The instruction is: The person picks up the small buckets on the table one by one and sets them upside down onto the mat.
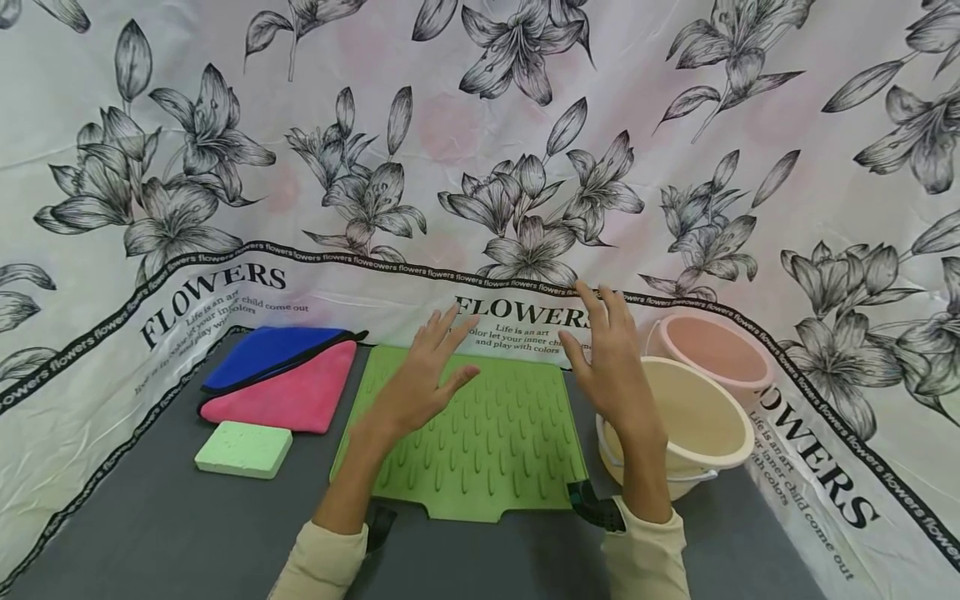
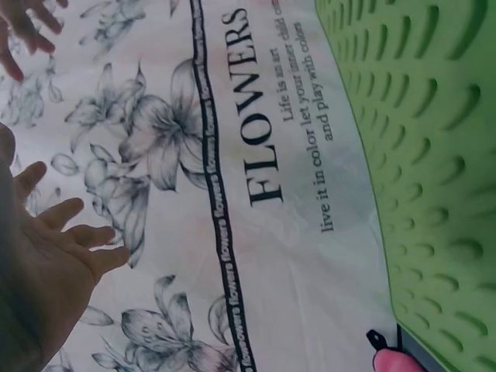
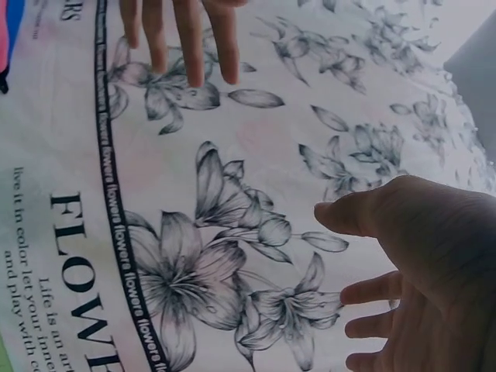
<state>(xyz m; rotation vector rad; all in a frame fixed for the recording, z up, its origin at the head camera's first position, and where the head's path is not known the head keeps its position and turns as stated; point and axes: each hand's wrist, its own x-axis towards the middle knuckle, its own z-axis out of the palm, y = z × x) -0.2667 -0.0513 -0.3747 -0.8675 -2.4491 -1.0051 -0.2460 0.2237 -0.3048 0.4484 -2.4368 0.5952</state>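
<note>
Both hands are raised above a green ribbed mat (image 1: pixel 480 433), and neither holds anything. In the head view the left hand (image 1: pixel 423 379) hovers over the mat's upper left part, fingers spread and thumb out to the right. The right hand (image 1: pixel 611 358) is up past the mat's right edge, beside a cream bucket (image 1: pixel 720 458), its fingers straight and thumb apart. In the left wrist view the left hand (image 2: pixel 54 263) shows extended fingers, with the mat (image 2: pixel 442 178) at the right. The right wrist view has the right hand (image 3: pixel 426 271) with thumb and fingers extended.
A pink bucket (image 1: pixel 750 379) stands behind the cream one at the right. To the left of the mat lie a blue and pink cloth (image 1: pixel 300 392) and a light green sponge (image 1: pixel 243 450) on the grey table (image 1: pixel 150 533). A flower-printed sheet (image 1: pixel 450 200) hangs behind.
</note>
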